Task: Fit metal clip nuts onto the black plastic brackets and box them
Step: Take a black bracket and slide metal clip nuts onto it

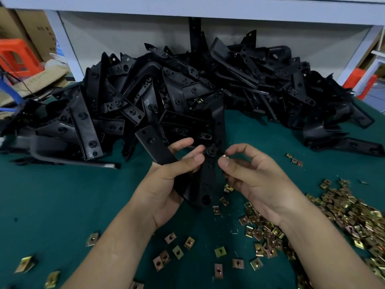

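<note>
- Black plastic bracket, a long angled strip with moulded holes (208,174), sits at centre frame, held above the dark green table mat (62,195) by your left hand (164,188), fingers and thumb curled round its upper part.
- Small brass-coloured metal clip nut (224,157) is pinched between the thumb and forefinger of your right hand (256,180), just beside the bracket's round boss and, as far as can be seen, not yet on it.
- The pinch covers most of the nut; a skewed push could spring it loose into the heap of loose clip nuts (343,215) at lower right.
- The bracket shows several holes; a nut slid on crooked or at the wrong one would likely leave its thread off-centre.
- The bracket's lower end hangs free, so a sideways push may twist it in your grip.
- The big pile of black brackets (187,90) across the upper frame lies close behind your hands; a finished part set down there would be lost among unfitted ones.
- Brown cardboard cartons (31,28) stand at upper left; whether any of them is the packing box cannot be told.
</note>
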### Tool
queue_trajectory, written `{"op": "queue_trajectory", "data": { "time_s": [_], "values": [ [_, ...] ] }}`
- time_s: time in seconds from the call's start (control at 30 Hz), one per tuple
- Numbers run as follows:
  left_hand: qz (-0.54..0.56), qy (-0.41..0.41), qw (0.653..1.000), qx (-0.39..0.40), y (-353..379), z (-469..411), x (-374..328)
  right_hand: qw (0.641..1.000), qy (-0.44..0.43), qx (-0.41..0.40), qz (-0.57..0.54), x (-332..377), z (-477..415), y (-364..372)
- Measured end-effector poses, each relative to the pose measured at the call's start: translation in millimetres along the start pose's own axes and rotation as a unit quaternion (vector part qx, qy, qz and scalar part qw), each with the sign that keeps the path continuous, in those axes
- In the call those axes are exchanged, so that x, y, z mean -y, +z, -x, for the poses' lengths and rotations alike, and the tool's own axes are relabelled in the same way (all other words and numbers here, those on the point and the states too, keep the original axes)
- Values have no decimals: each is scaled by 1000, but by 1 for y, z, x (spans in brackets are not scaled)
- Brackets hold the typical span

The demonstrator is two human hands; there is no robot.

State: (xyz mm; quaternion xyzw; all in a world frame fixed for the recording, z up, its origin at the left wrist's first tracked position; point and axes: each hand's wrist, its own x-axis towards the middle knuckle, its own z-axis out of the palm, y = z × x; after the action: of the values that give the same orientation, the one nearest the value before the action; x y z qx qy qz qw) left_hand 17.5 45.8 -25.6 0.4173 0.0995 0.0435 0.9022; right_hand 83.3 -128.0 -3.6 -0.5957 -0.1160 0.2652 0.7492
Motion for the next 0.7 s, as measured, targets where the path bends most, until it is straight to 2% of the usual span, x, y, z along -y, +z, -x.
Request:
{"op": "queue_trajectory", "data": {
  "time_s": [0.43,0.7],
  "values": [
    [16,0,1000,-14,-2,-2,0,999,-14,34,0,-2,-1,-3],
    [12,0,1000,-15,-5,-3,1,999,-18,9,27,-5,-1,-2]
  ]
}}
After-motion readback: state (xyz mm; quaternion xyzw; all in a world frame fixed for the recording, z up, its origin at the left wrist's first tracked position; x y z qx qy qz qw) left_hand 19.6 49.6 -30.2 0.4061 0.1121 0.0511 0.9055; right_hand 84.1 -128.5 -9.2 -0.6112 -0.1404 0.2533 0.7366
